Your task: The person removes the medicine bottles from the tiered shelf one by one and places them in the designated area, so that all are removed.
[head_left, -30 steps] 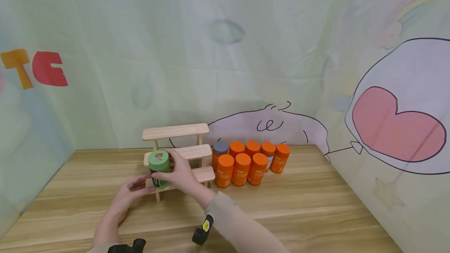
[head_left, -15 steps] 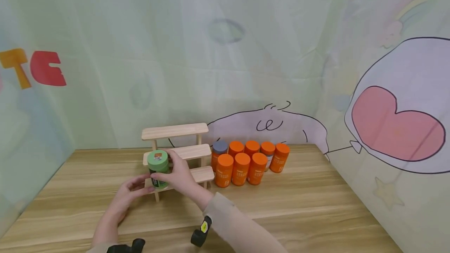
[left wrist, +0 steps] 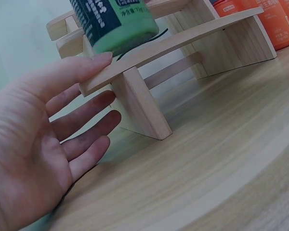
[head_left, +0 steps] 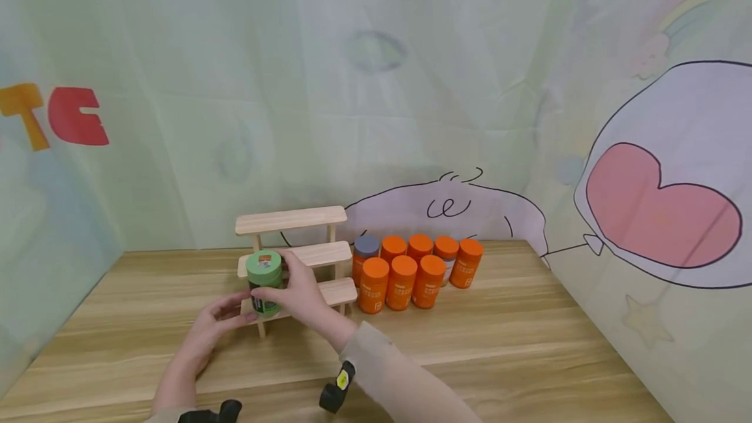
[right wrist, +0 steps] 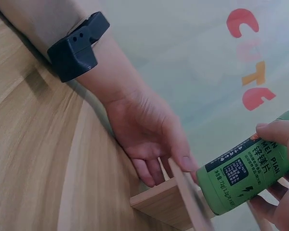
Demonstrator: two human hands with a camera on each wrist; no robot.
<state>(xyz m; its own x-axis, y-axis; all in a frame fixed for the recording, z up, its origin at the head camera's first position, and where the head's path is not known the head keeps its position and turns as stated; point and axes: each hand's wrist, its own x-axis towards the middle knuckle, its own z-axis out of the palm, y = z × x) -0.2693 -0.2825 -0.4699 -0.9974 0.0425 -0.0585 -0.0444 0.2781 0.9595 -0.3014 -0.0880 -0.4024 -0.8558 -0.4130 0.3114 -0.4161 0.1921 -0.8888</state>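
My right hand (head_left: 301,291) grips a green-lidded supplement bottle (head_left: 264,269) from its right side, fingers behind and thumb in front. The bottle is upright, its base right at the left end of the lowest step of a three-step wooden display rack (head_left: 294,219). In the right wrist view the green bottle (right wrist: 245,166) shows dark label panels with Chinese print. My left hand (left wrist: 43,120) holds the left end of that lowest step, thumb on top near the bottle's base and fingers below, beside the rack's leg (left wrist: 142,106).
To the right of the rack stand several orange bottles (head_left: 403,284) in two rows, one with a grey-blue lid (head_left: 367,245). All of this is on a wood-grain table (head_left: 529,344). Behind it hangs a pale printed curtain (head_left: 376,116).
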